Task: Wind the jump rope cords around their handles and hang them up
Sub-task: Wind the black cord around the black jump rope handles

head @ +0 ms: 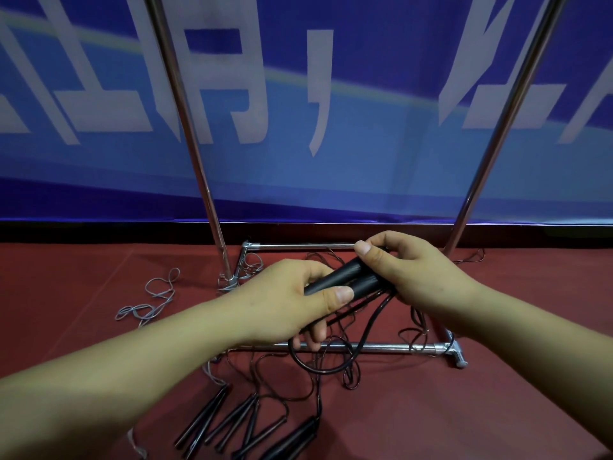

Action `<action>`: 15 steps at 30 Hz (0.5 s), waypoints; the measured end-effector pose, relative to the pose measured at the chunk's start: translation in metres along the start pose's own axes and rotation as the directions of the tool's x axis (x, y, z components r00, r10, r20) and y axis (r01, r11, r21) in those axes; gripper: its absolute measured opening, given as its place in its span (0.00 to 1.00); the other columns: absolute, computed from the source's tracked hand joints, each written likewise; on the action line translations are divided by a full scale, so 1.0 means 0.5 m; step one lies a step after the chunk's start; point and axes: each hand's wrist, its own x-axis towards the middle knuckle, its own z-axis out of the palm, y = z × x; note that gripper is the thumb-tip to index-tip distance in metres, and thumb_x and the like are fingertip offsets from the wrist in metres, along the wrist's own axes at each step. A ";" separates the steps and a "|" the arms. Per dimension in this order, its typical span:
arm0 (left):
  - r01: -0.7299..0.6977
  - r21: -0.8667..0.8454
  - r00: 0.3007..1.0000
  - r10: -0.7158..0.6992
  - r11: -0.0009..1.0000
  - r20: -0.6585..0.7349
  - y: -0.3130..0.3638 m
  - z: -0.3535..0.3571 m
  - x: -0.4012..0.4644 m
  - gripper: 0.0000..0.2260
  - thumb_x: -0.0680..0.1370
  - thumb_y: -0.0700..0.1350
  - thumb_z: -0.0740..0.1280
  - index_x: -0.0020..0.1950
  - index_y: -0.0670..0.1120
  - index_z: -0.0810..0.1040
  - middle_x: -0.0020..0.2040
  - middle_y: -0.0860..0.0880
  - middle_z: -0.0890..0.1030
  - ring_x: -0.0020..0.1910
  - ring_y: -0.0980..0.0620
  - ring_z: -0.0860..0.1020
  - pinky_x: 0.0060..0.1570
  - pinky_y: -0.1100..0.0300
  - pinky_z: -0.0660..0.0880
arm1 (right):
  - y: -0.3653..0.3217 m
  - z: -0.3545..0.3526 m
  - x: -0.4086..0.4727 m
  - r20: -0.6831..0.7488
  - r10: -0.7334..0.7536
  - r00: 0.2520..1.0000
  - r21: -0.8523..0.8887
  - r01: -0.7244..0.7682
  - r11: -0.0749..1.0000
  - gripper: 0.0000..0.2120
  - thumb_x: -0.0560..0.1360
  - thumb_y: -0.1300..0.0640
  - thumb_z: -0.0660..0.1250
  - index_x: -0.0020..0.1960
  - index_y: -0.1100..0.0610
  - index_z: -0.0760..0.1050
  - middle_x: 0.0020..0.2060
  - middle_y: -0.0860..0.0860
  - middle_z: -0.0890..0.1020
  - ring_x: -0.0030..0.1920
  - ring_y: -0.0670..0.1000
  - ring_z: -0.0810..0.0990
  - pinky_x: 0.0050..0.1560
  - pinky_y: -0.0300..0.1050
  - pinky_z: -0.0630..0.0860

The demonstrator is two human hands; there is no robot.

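Two black jump rope handles (345, 277) lie side by side in mid-air, held between both hands above the rack's base. My left hand (285, 303) grips their near ends with the thumb on top. My right hand (418, 273) grips their far ends, thumb pressed over them. A black cord (371, 327) hangs from the handles in a loop below my hands and trails to the floor. Several more black handles (245, 423) lie on the red floor near the bottom edge, with thin cords tangled around them.
A chrome hanging rack stands ahead, with two upright poles (199, 167) and a rectangular base bar (398, 347) on the red floor. A loose grey cord (156, 297) lies at the left. A blue banner (331, 127) covers the wall behind.
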 end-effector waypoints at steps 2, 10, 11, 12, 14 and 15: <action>0.022 -0.034 1.000 -0.022 0.999 0.007 0.005 -0.001 -0.002 0.11 0.83 0.54 0.62 0.53 0.48 0.77 0.31 0.48 0.81 0.30 0.52 0.81 0.29 0.61 0.74 | 0.001 0.001 -0.001 0.002 0.001 1.000 -0.016 -0.001 1.000 0.17 0.74 0.36 0.67 0.46 0.51 0.79 0.28 0.45 0.74 0.29 0.48 0.68 0.32 0.44 0.65; -0.018 0.270 0.993 0.048 0.963 -0.105 0.008 -0.019 0.008 0.16 0.82 0.60 0.60 0.46 0.52 0.80 0.30 0.53 0.83 0.28 0.55 0.74 0.37 0.56 0.71 | -0.006 0.003 0.000 0.031 0.045 0.999 0.030 -0.046 0.998 0.21 0.76 0.36 0.64 0.48 0.53 0.80 0.25 0.44 0.71 0.25 0.44 0.66 0.28 0.39 0.63; -0.030 0.226 0.994 0.052 0.974 -0.092 0.007 -0.017 0.007 0.16 0.82 0.59 0.60 0.45 0.51 0.80 0.30 0.52 0.82 0.29 0.55 0.73 0.37 0.56 0.71 | -0.008 0.001 -0.002 0.040 0.049 0.998 0.035 -0.050 0.998 0.21 0.76 0.36 0.64 0.48 0.54 0.80 0.26 0.45 0.70 0.25 0.45 0.65 0.27 0.38 0.63; -0.042 0.172 0.996 0.056 0.984 -0.075 0.004 -0.015 0.006 0.16 0.83 0.58 0.61 0.43 0.50 0.79 0.30 0.51 0.82 0.30 0.53 0.73 0.37 0.56 0.70 | -0.010 0.001 -0.004 0.038 0.048 0.998 0.037 -0.050 0.998 0.20 0.76 0.36 0.64 0.47 0.54 0.79 0.26 0.45 0.70 0.25 0.45 0.65 0.27 0.38 0.63; -0.054 0.071 0.998 0.056 0.996 -0.028 -0.002 -0.011 0.004 0.15 0.82 0.57 0.63 0.43 0.49 0.79 0.30 0.50 0.81 0.33 0.49 0.75 0.40 0.52 0.70 | -0.011 -0.001 -0.006 0.026 0.044 0.999 0.028 -0.045 0.999 0.20 0.76 0.37 0.64 0.46 0.54 0.79 0.26 0.45 0.70 0.25 0.45 0.65 0.27 0.38 0.63; -0.048 0.022 0.999 0.048 0.999 0.000 -0.004 -0.009 0.003 0.13 0.82 0.56 0.64 0.45 0.49 0.79 0.31 0.50 0.80 0.36 0.46 0.78 0.43 0.50 0.72 | -0.010 -0.002 -0.006 0.023 0.048 0.999 0.022 -0.048 0.999 0.20 0.76 0.37 0.64 0.46 0.54 0.79 0.26 0.45 0.70 0.25 0.45 0.65 0.27 0.38 0.63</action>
